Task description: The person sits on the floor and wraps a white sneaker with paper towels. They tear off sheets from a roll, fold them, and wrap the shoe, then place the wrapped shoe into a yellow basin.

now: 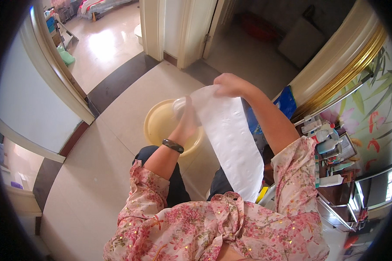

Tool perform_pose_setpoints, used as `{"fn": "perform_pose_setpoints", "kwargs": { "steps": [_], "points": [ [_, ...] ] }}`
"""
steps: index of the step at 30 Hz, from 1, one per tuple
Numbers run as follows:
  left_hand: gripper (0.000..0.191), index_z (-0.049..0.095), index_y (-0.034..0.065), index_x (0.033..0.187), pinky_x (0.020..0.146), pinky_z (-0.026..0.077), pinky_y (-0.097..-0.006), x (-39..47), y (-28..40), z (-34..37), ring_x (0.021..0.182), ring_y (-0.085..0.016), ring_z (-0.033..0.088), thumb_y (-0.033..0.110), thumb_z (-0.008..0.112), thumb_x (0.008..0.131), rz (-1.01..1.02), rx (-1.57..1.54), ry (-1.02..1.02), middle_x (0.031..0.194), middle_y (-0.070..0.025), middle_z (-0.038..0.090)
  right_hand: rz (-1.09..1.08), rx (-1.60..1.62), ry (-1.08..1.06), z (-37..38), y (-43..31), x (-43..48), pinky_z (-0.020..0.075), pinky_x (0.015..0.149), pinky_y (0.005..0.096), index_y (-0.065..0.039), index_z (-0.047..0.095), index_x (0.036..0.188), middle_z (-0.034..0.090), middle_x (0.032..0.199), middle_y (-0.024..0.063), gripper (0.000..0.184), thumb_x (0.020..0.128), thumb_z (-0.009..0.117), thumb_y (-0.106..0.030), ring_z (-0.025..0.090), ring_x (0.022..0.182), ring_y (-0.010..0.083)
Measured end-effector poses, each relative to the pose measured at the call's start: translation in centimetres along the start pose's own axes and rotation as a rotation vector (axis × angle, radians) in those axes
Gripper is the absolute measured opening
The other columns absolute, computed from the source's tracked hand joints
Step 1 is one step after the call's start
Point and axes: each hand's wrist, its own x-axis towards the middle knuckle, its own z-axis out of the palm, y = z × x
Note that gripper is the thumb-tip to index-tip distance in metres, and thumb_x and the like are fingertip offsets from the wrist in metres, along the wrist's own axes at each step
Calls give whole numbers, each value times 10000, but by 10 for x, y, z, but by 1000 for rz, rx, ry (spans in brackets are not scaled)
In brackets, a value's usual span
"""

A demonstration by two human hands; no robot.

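A long strip of white paper (230, 130), perhaps from a paper towel roll, hangs slantwise from my hands towards my lap. My right hand (230, 85) grips its upper edge, fingers curled round it. On the left, my left hand (188, 119), wearing a dark bracelet at the wrist, holds a whitish rounded thing (179, 106) beside the paper; blur hides whether this is the roll. Beneath that hand, a pale yellow plastic basin (156, 130) stands on the floor between and ahead of my knees.
Door frames (192, 32) rise ahead, with a dark room beyond. A blue bag (285, 101) lies right of my right forearm. Bottles (328, 145) and small items crowd a surface at the right. A white wall (42, 91) stands at the left.
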Motion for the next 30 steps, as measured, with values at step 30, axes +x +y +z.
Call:
{"fn": "perform_pose_setpoints", "kwargs": {
  "steps": [30],
  "points": [
    [413,498,10,1299,993,436,-383,-2,18,-5,1154,-241,561,282,467,991,32,-176,88,1266,-107,582,409,744,423,27,71,-5,494,738,314,30,637,985,654,863,122,630,873,607,-589,619,811,190]
  ]
}}
